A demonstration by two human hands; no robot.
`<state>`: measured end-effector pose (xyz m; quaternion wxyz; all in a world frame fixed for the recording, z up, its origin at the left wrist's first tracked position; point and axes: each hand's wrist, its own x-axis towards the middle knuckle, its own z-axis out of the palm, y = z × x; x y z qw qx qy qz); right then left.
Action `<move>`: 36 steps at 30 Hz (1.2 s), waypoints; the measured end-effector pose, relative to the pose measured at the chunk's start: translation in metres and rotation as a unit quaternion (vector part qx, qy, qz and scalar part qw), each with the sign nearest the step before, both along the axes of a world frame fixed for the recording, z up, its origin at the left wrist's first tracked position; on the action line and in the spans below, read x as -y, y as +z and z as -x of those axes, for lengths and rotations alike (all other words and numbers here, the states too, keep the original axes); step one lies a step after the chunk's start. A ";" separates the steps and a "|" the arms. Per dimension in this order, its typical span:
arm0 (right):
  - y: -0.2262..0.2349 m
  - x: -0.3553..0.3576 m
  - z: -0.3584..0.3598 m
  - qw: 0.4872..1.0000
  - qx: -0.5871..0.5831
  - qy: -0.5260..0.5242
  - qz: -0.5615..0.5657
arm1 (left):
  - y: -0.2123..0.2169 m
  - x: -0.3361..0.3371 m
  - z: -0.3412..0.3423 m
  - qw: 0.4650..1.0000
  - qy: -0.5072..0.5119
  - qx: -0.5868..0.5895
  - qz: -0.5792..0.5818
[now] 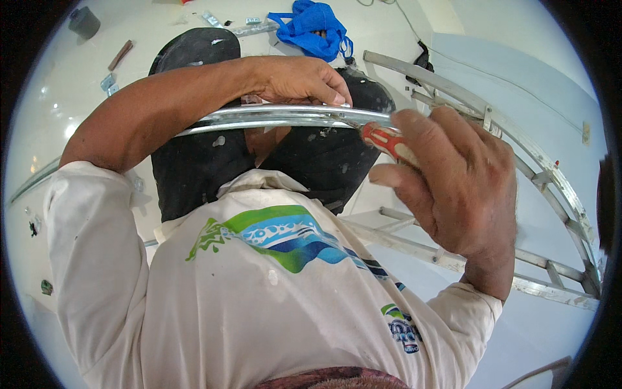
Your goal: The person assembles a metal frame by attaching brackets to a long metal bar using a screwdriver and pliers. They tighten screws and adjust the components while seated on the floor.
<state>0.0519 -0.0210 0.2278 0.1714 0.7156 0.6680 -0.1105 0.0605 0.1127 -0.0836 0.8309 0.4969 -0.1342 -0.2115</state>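
Note:
Across my thighs lies a long silvery metal rail with a grooved face. My left hand reaches over its far side, closed on it, fingertips pressed at the edge close to the screwdriver's tip. A screwdriver with a red and pale handle points left, its shaft meeting the groove of the rail. My right hand grips that handle between thumb and fingers; the fingers are slightly blurred. Whether a screw sits under the tip is too small to tell.
An aluminium ladder lies on the floor to the right. Beyond my knees are a blue cloth bag and small metal brackets. At the far left are a dark grey container and a brown stick-like piece.

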 end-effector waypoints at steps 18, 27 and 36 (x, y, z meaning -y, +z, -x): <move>-0.007 0.006 -0.001 0.998 0.008 -0.018 -0.060 | 0.003 0.001 0.003 0.994 0.015 -0.097 0.042; -0.009 0.008 0.014 0.995 -0.023 -0.063 -0.076 | 0.009 -0.004 0.010 0.994 0.043 -0.094 0.044; -0.012 0.009 0.023 0.997 -0.027 -0.042 -0.067 | -0.003 -0.001 0.003 0.997 0.042 -0.067 0.026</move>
